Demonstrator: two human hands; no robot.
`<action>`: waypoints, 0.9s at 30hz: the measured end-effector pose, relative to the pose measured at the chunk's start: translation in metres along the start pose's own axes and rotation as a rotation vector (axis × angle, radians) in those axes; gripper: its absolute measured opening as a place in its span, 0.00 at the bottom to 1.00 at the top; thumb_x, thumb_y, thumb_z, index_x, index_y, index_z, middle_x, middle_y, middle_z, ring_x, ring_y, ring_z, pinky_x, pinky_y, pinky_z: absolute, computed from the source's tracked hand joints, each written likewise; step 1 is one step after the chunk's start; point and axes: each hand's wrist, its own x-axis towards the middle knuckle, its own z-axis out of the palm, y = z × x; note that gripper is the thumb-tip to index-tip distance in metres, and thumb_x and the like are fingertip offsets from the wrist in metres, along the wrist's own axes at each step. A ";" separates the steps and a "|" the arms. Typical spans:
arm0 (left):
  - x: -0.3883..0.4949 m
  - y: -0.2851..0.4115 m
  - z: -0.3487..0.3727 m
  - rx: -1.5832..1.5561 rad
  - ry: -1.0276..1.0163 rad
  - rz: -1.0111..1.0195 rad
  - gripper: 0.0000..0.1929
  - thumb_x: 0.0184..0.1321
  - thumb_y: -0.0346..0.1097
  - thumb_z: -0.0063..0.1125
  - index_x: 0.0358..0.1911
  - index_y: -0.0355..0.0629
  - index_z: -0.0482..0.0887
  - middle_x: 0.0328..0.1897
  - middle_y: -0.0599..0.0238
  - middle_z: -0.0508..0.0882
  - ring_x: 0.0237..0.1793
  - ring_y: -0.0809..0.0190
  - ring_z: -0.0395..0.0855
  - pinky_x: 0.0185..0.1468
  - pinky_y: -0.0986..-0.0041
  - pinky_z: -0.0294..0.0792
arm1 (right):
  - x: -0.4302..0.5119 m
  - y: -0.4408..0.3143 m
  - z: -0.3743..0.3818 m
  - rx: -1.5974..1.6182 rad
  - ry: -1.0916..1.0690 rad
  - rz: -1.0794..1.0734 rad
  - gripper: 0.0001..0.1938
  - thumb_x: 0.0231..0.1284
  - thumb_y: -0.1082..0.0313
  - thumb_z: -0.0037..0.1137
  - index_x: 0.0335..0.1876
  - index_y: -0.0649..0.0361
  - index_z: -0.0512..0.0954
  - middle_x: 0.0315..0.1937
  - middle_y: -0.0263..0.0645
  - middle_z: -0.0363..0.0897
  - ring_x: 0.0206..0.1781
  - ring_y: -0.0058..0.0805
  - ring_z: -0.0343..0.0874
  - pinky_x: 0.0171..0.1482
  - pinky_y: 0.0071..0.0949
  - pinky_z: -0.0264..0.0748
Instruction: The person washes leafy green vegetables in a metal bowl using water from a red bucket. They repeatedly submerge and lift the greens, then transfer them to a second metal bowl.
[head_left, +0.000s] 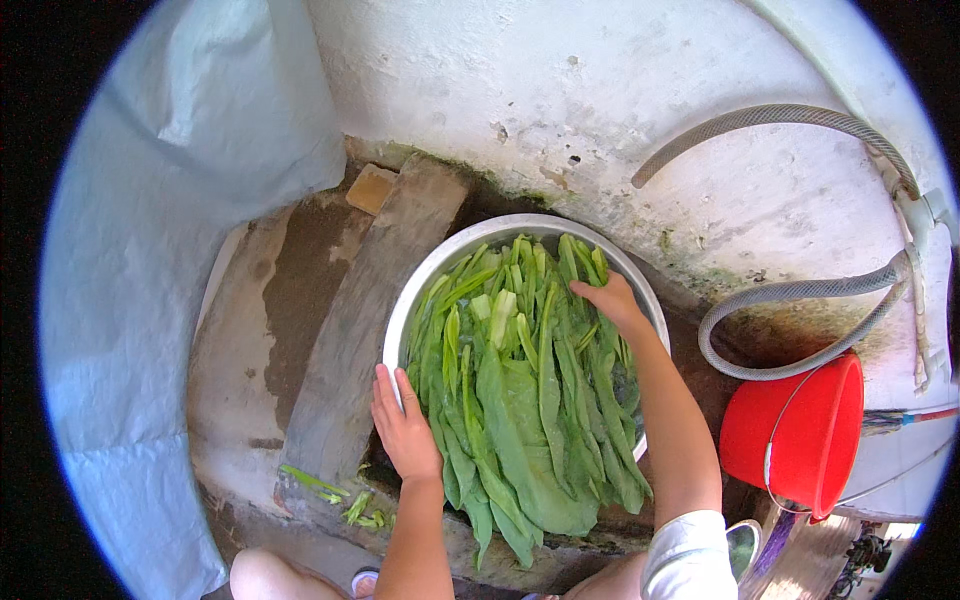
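A round metal basin (409, 289) stands before me, heaped with long green leafy vegetables (536, 409). Their pale cut stalks point to the far side, and the broad leaves droop over the near rim. Water shows among the stalks. My left hand (409, 433) holds the basin's left rim, with the thumb on the inner side and the fingers along the outside. At the far right of the heap, my right hand (611, 300) touches the stalks. Its thumb points left, and the other fingers are mostly hidden, so its grip is unclear.
Right of the basin, a red bucket (787, 431) lies tipped below a coiled grey hose (810, 289) on the stained white wall (562, 82). A stone slab (360, 322) runs along the left, with leaf scraps (364, 510) near its front. Pale sheeting (150, 262) hangs farther left.
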 end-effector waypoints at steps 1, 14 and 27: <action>0.000 0.000 0.001 0.008 0.003 -0.001 0.29 0.58 0.22 0.41 0.65 0.47 0.55 0.70 0.60 0.53 0.65 0.47 0.59 0.64 0.54 0.57 | 0.000 -0.001 0.002 -0.066 0.009 0.028 0.26 0.44 0.59 0.65 0.49 0.66 0.74 0.43 0.48 0.78 0.46 0.36 0.77 0.48 0.33 0.70; 0.001 0.001 -0.001 0.001 0.006 -0.004 0.29 0.57 0.22 0.42 0.64 0.47 0.56 0.70 0.60 0.54 0.64 0.47 0.59 0.63 0.54 0.58 | -0.033 0.009 -0.037 0.677 0.007 0.135 0.20 0.57 0.63 0.57 0.51 0.64 0.67 0.45 0.41 0.73 0.47 0.33 0.73 0.47 0.36 0.70; 0.001 0.001 -0.002 0.022 0.016 -0.004 0.30 0.56 0.22 0.43 0.64 0.46 0.57 0.70 0.61 0.54 0.63 0.47 0.61 0.62 0.54 0.59 | -0.024 0.011 -0.052 0.189 0.107 0.186 0.18 0.48 0.61 0.63 0.40 0.66 0.77 0.36 0.41 0.78 0.36 0.30 0.76 0.38 0.32 0.70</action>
